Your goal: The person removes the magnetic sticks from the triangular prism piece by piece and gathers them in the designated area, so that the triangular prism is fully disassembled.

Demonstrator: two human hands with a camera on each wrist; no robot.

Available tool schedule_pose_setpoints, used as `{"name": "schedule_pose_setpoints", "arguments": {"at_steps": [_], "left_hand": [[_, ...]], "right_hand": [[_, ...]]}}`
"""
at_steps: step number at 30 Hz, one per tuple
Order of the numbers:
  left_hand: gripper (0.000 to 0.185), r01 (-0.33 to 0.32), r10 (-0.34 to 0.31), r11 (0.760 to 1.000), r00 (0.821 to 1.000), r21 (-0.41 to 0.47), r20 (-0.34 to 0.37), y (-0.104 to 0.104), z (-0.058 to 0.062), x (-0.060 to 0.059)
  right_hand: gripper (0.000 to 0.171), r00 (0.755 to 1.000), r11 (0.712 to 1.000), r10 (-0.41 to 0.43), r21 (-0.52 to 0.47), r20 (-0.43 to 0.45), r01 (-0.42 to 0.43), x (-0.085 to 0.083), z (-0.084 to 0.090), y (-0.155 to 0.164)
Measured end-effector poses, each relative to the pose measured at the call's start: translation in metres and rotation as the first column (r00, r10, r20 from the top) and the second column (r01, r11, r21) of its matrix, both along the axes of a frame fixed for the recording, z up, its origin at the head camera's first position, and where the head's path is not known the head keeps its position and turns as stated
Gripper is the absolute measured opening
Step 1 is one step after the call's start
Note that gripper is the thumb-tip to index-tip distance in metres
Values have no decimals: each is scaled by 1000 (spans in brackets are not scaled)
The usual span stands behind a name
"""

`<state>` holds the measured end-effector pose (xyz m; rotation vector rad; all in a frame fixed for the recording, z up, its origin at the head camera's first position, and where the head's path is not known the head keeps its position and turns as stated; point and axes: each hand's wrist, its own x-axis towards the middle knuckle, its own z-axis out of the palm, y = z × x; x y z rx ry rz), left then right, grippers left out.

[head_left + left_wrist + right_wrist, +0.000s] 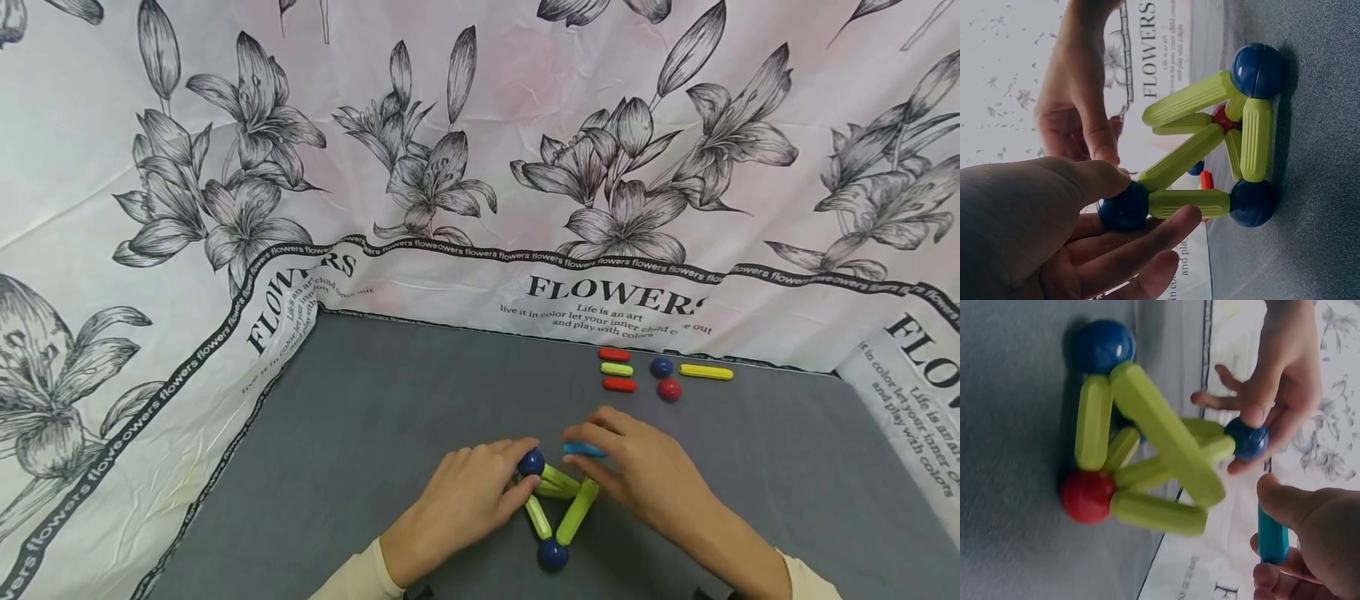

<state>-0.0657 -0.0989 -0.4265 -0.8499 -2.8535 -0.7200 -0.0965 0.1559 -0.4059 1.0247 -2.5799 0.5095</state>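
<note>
L hand [468,492] pinches blue ball [531,462] atop green-rod frame [577,511] on table [375,400], prob. to steady it; R hand [637,462] pinches blue rod [584,450] near ball, apart, fingertip hold likely for control; loose rods [618,385] + balls [670,389] nr far edge, prob. out of way

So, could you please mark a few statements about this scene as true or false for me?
1. The right hand holds a blue rod. True.
2. The left hand grips a red ball. False: it grips a blue ball.
3. The frame has green rods. True.
4. The blue rod touches the frame. False: the right wrist view shows them apart.
5. Two red rods lie on the table. True.
</note>
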Motion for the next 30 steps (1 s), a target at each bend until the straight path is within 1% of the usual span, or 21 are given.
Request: {"name": "schedule_pose_setpoints", "arguments": {"at_steps": [7,11,17,21,30], "left_hand": [[39,-13,13,1000,1000,3,16,0,1,1],[39,-18,18,1000,1000,3,16,1,1,1],[39,-26,26,1000,999,3,21,0,1,1],[39,-24,24,1000,999,6,33,1,1,1],[39,-25,25,1000,999,6,27,1,1,1]], "right_hand": [[42,1000,996,-12,-86,21,14,-10,-6,18],[39,998,992,-57,-110,36,60,-17,-10,28],[34,990,987,-131,-87,47,135,-29,-16,39],[33,985,983,-160,-78,66,165,-36,-23,46],[31,973,976,-213,-29,89,216,-55,-38,64]]}}
